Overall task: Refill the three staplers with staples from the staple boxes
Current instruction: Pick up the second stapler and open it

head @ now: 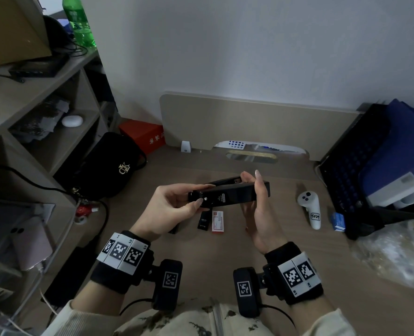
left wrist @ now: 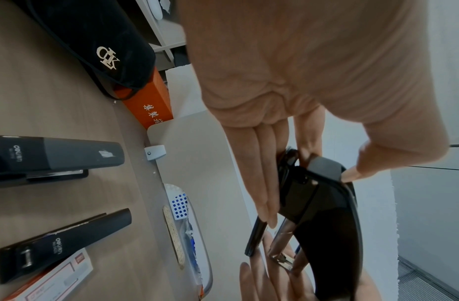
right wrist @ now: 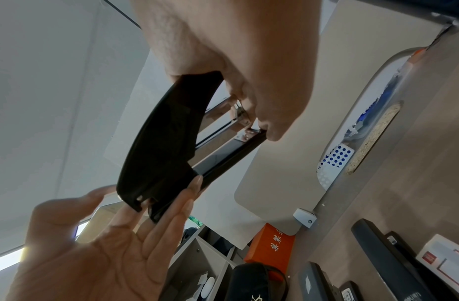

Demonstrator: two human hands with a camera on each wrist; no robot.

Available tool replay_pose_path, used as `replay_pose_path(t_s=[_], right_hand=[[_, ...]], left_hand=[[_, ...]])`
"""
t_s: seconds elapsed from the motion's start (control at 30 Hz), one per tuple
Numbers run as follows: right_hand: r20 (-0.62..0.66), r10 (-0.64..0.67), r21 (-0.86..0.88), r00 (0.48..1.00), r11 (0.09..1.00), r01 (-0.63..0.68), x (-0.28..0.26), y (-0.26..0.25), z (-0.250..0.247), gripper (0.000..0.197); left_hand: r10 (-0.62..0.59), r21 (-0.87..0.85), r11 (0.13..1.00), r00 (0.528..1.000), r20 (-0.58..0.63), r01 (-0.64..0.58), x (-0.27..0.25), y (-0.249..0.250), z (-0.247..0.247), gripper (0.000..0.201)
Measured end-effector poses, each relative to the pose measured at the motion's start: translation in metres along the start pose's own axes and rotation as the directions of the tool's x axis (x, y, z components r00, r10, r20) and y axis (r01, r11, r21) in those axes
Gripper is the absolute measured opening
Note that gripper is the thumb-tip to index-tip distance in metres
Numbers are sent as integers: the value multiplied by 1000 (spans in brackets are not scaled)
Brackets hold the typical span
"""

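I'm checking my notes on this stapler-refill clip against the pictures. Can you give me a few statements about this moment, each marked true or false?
1. Both hands hold one black stapler above the desk. True.
2. The left hand grips the stapler's front tip. False: it holds the hinge end; the right hand holds the front.
3. Two more staplers lie on the desk. True.
4. The red and white staple box is in the right hand. False: it lies on the desk below the hands.
5. A white controller lies to the right of the hands. True.
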State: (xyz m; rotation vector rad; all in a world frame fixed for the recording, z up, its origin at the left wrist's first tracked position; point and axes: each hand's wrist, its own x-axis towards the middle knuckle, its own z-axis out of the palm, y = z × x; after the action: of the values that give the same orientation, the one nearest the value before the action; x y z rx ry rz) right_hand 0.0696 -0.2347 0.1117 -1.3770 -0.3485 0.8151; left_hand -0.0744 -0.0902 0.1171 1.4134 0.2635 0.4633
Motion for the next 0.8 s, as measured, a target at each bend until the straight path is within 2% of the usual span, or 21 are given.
replay_pose_path(t_s=[0.17, 0.3, 0.63, 0.8], right_hand=[[-9, 0, -9, 1000, 1000, 0, -1, 0, 0, 72], [-3, 5, -11, 1000, 1000, -5, -2, 0, 0, 76], [-19, -5, 0, 1000, 1000, 5, -2, -2, 0, 77], [9, 10, -2, 1000, 1000, -10, -5, -3, -1, 86]], left_hand=[[2, -20, 1000, 1000, 0, -2, 0, -1, 0, 29], [1, -44, 999, 1000, 4, 0, 1, -1, 0, 31], [-6, 6, 1000, 1000, -17, 6, 2, -1, 0, 29], [-29, 33, 999, 999, -17, 29, 2, 3, -1, 29]])
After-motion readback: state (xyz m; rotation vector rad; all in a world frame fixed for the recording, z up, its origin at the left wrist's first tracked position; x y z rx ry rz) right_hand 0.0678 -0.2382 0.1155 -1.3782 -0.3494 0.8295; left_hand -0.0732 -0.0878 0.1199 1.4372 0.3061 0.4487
